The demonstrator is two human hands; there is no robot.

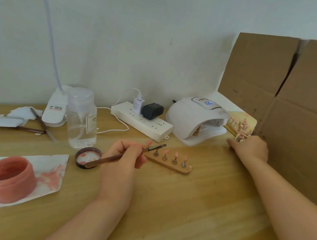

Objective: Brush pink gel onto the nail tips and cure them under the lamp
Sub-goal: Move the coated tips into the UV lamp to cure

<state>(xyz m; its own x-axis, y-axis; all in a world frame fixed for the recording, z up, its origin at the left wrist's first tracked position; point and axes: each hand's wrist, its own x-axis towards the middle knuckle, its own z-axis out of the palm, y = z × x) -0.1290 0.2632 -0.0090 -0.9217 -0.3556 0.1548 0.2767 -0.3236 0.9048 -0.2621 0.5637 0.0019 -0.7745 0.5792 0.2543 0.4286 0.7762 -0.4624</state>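
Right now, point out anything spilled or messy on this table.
Pink gel is smeared on the white paper beside the open pink jar, and on the inside of the jar lid lying on the table. Scraps of white paper and two sticks lie scattered at the left. Nothing looks tipped over or broken.

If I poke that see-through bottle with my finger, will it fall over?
Probably it would wobble. The clear bottle stands tall and narrow on the table, so a push up high might tip it. Only a little liquid seems to sit at the bottom, so it is likely light and slides easily.
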